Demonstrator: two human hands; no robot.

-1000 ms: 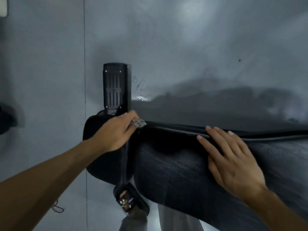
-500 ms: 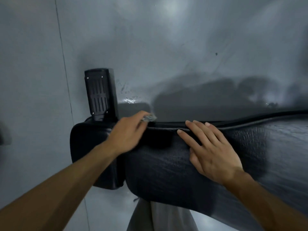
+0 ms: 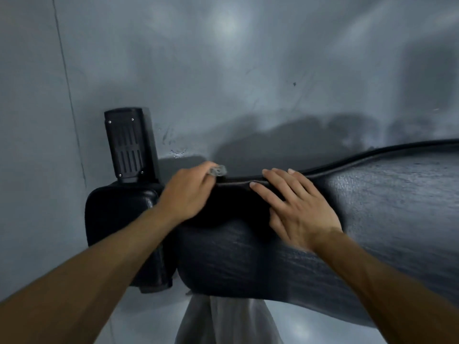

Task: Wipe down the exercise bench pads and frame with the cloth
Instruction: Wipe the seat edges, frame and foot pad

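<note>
Grey floor | black textured bench pad – piped edge

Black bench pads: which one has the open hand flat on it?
The large textured black pad, on the right. The right hand rests flat on it near the piped edge. The small black pad on the left has no hand lying flat on it.

Bare forearms; pale grey trousers below.
</note>
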